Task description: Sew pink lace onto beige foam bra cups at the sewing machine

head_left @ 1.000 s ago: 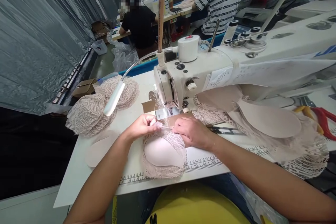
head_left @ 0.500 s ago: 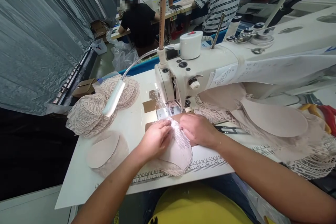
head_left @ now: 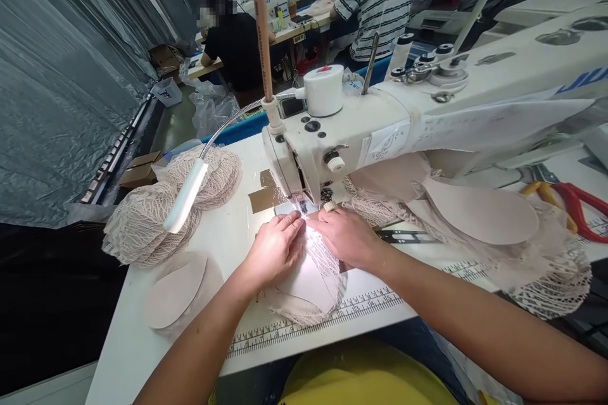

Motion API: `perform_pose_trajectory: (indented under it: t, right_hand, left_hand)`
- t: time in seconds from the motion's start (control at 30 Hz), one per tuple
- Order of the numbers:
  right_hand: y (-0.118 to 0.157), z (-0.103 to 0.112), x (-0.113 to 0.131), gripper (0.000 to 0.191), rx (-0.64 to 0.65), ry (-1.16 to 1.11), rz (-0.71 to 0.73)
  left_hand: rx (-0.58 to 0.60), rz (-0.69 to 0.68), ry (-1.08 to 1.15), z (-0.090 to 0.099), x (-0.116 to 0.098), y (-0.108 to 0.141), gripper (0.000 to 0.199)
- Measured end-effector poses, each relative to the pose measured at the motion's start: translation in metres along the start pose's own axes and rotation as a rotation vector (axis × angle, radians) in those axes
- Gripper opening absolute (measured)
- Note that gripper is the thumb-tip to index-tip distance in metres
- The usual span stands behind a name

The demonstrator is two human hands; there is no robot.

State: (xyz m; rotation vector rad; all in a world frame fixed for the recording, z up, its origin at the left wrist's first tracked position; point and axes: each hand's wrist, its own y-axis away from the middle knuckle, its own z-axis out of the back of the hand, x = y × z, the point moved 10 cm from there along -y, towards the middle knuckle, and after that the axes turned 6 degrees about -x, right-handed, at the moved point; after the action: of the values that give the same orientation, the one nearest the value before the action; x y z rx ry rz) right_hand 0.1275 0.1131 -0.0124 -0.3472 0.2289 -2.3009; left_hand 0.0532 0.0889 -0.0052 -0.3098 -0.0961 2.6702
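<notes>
A pale pink bra cup [head_left: 308, 281] with a lace edge lies on the machine bed, its upper end by the needle and presser foot [head_left: 303, 204] of the sewing machine [head_left: 380, 136]. My left hand [head_left: 275, 245] holds the cup's left side, fingertips close to the presser foot. My right hand [head_left: 349, 237] grips the lace on the right, fingers reaching forward near the foot. The two hands' fingertips almost meet. The lamp lights this spot brightly. The cloth edge under my fingers is partly hidden.
Lace stacks [head_left: 152, 218] and a smooth cup [head_left: 175, 297] lie at left, under a bendable lamp [head_left: 186, 196]. On the right are more cups [head_left: 479, 212], black thread snips [head_left: 408, 236] and red-handled scissors [head_left: 579, 209]. A printed ruler [head_left: 370, 304] edges the table. Two people sit beyond.
Both hands have moved towards the presser foot with the cup, and their fingertips have come closer together. My right fingers reach further forward. The whole view has shifted, so the scene sits further left.
</notes>
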Motion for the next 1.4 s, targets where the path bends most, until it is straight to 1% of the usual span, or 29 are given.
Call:
perform_pose_trajectory:
  t: [0.27,0.4,0.5,0.57,0.67,0.8,0.9,0.97,1.1,1.23,1.3,1.4]
  right_hand:
    - [-0.005,-0.001,-0.002,0.03,-0.012,0.025,-0.055]
    - [-0.007,-0.002,0.0,0.03,0.003,0.047,-0.058]
    - [-0.007,-0.002,0.0,0.028,-0.006,0.034,-0.044]
    - [-0.006,0.0,-0.001,0.027,-0.027,0.0,-0.03]
    - [-0.002,0.001,-0.007,0.028,-0.047,-0.061,-0.047]
    - [0.002,0.0,-0.016,0.029,-0.06,-0.097,-0.103]
    - [0.003,0.001,-0.016,0.028,-0.06,-0.124,-0.097]
    - [0.003,0.002,-0.015,0.028,-0.06,-0.153,-0.083]
    - [0.006,0.01,-0.016,0.029,-0.058,-0.218,-0.081]
    - [0.014,0.027,-0.018,0.027,-0.054,-0.265,-0.115]
    - [0.02,0.031,-0.011,0.027,-0.022,-0.281,-0.095]
    - [0.031,0.023,0.011,0.029,0.058,-0.249,0.022]
  left_hand:
    - [0.022,-0.12,0.021,-0.002,0.013,-0.01,0.047]
    - [0.032,-0.191,0.035,-0.003,0.017,-0.015,0.051]
    - [0.028,-0.217,0.054,-0.002,0.019,-0.017,0.051]
    - [0.02,-0.209,0.053,-0.001,0.02,-0.015,0.049]
    - [-0.032,-0.162,0.054,0.008,0.016,-0.006,0.043]
    - [-0.078,-0.105,0.094,0.019,-0.004,0.01,0.033]
    - [-0.079,-0.098,0.106,0.016,-0.019,0.017,0.025]
    - [-0.097,-0.085,0.104,0.011,-0.023,0.018,0.019]
    - [-0.184,-0.066,0.137,0.008,-0.022,0.02,0.024]
    - [-0.208,-0.05,0.225,0.01,-0.017,0.022,0.021]
    - [-0.211,-0.033,0.258,0.011,-0.015,0.023,0.018]
    - [-0.214,-0.02,0.309,0.012,-0.012,0.024,0.014]
